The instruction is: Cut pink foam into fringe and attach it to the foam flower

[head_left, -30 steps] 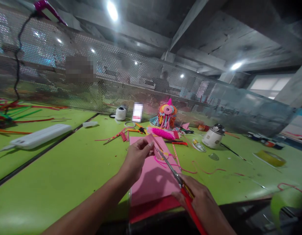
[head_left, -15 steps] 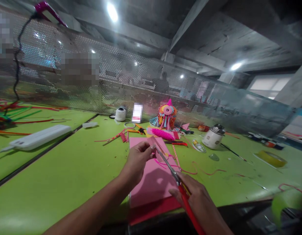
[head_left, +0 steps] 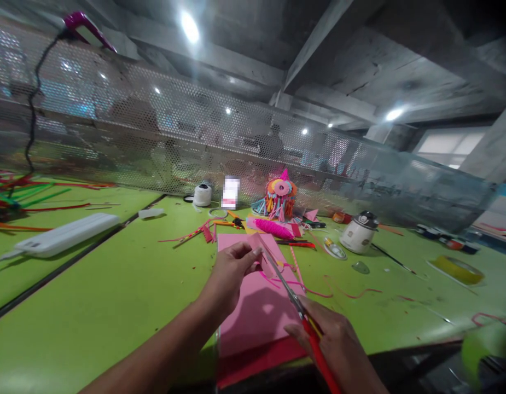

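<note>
In my left hand (head_left: 236, 268), thumb and fingers pinch a small piece of pink paper (head_left: 257, 244). My right hand (head_left: 332, 334) is wrapped round the handles of red-handled scissors (head_left: 291, 295). The scissor blades point up and left and lie against the pink piece, beside my left fingertips; they look nearly closed. Below both hands lies a larger pink sheet (head_left: 248, 334) with a red sheet (head_left: 269, 361) showing under its near edge. Thin pink strips (head_left: 302, 283) trail to the right of the blades.
Behind my hands stand a tasselled paper piñata (head_left: 280, 191) and a bright pink roll (head_left: 274, 228). A white kettle-like jar (head_left: 359, 232) and yellow tape (head_left: 458, 269) lie right. A power strip (head_left: 70, 234) is left. Perforated metal screening (head_left: 187, 120) runs along the back.
The view has shifted slightly. Both hands keep nearly the same pose, with the scissor blades still at the pink piece and the left pinch unchanged.
</note>
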Action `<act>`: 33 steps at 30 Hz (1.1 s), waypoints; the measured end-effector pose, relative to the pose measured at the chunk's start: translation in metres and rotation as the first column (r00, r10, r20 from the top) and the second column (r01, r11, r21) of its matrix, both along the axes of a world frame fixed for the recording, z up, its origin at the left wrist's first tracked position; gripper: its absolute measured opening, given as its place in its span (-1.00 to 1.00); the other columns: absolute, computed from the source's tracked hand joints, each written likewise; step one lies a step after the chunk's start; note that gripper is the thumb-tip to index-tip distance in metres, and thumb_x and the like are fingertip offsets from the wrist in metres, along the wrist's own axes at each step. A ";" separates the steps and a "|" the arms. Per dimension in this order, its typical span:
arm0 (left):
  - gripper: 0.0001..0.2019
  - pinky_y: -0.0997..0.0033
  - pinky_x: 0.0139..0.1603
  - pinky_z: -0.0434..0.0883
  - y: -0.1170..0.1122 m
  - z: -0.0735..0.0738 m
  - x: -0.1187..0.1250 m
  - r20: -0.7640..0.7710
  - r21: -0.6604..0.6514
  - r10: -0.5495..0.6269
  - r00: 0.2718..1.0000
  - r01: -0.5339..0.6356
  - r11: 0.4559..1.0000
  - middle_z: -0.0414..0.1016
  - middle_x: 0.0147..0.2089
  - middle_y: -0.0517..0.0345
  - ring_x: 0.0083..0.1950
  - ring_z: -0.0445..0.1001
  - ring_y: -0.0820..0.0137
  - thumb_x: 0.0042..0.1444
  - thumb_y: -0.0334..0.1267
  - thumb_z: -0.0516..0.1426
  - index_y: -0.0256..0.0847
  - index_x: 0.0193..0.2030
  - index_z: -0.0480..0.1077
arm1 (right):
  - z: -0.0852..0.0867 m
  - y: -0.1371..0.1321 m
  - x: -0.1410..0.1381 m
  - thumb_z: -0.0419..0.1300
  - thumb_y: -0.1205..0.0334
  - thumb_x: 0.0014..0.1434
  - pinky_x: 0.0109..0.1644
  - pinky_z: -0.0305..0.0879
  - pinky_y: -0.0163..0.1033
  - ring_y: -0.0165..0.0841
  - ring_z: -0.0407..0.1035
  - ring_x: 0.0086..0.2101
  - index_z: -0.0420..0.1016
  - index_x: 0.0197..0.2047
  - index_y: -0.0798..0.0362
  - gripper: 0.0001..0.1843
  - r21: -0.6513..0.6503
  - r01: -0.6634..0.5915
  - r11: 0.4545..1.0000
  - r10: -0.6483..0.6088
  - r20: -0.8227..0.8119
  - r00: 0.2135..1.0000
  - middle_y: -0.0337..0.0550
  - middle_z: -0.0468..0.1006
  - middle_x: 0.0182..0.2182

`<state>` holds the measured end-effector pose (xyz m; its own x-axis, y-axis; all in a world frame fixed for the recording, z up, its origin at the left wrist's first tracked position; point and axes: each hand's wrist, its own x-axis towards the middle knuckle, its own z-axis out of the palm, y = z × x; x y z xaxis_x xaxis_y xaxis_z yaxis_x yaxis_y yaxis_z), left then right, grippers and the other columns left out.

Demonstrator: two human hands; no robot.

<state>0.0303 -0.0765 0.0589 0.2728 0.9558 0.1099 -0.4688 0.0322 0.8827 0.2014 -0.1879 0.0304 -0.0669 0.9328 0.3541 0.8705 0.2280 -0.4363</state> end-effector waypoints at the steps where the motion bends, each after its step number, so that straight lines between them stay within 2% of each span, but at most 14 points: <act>1: -0.85 0.45 -0.32 0.36 0.000 0.000 0.000 -0.003 0.003 -0.005 1.000 0.005 1.000 0.35 -0.51 0.19 -0.46 0.34 0.52 -0.09 -0.28 0.23 -0.33 -0.53 0.41 | 0.000 -0.001 0.000 0.18 0.14 0.09 -0.21 0.31 -0.27 -0.31 0.36 -0.42 0.41 -0.12 0.07 -0.70 -0.002 0.004 1.000 -0.004 -0.001 1.000 -0.20 0.44 -0.48; 9: -0.84 0.45 -0.36 0.35 0.001 -0.003 0.001 -0.037 0.030 -0.009 0.999 0.010 0.999 0.31 -0.53 0.21 -0.48 0.31 0.52 -0.09 -0.29 0.22 -0.32 -0.55 0.37 | 0.006 0.003 -0.002 0.19 0.19 0.05 -0.19 0.30 -0.28 -0.31 0.37 -0.40 0.41 -0.16 0.06 -0.74 -0.018 -0.007 1.000 0.006 -0.031 1.000 -0.19 0.45 -0.46; 15: -0.85 0.45 -0.36 0.34 -0.001 -0.003 0.003 -0.044 0.045 -0.039 0.998 0.041 0.998 0.34 -0.52 0.17 -0.48 0.32 0.51 -0.06 -0.29 0.20 -0.33 -0.52 0.39 | -0.005 0.010 0.001 0.16 0.15 0.08 -0.22 0.31 -0.29 -0.32 0.36 -0.42 0.41 -0.20 0.06 -0.77 0.036 -0.034 0.999 0.035 -0.036 0.999 -0.19 0.44 -0.48; 19: -0.87 0.48 -0.35 0.34 -0.003 -0.002 0.003 -0.030 0.021 -0.051 0.998 0.051 0.998 0.36 -0.51 0.17 -0.47 0.33 0.52 -0.07 -0.30 0.21 -0.33 -0.51 0.41 | -0.009 0.011 0.002 0.15 0.14 0.09 -0.27 0.32 -0.30 -0.33 0.36 -0.43 0.39 -0.12 0.08 -0.71 0.009 -0.050 0.999 0.050 -0.043 0.998 -0.17 0.45 -0.45; 25: -0.89 0.50 -0.34 0.34 -0.002 -0.003 0.002 0.001 -0.030 -0.058 0.998 0.057 0.998 0.37 -0.51 0.16 -0.47 0.34 0.52 -0.13 -0.34 0.24 -0.34 -0.51 0.42 | -0.004 0.009 -0.001 0.14 0.15 0.12 -0.23 0.30 -0.29 -0.34 0.34 -0.43 0.40 -0.13 0.09 -0.73 0.021 -0.056 0.998 0.056 -0.028 0.998 -0.17 0.45 -0.45; 33: -0.90 0.54 -0.39 0.33 -0.003 -0.001 0.001 0.004 -0.023 -0.074 0.997 0.074 0.997 0.36 -0.54 0.19 -0.49 0.33 0.55 -0.11 -0.36 0.24 -0.34 -0.54 0.42 | -0.001 0.008 -0.001 0.19 0.16 0.08 -0.24 0.30 -0.33 -0.38 0.32 -0.49 0.44 -0.19 0.09 -0.76 0.046 -0.068 0.997 0.070 -0.029 0.997 -0.20 0.43 -0.51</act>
<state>0.0311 -0.0794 0.0578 0.3427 0.9352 0.0890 -0.4668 0.0872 0.8801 0.2001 -0.1799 0.0293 -0.1190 0.9095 0.3983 0.8383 0.3070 -0.4506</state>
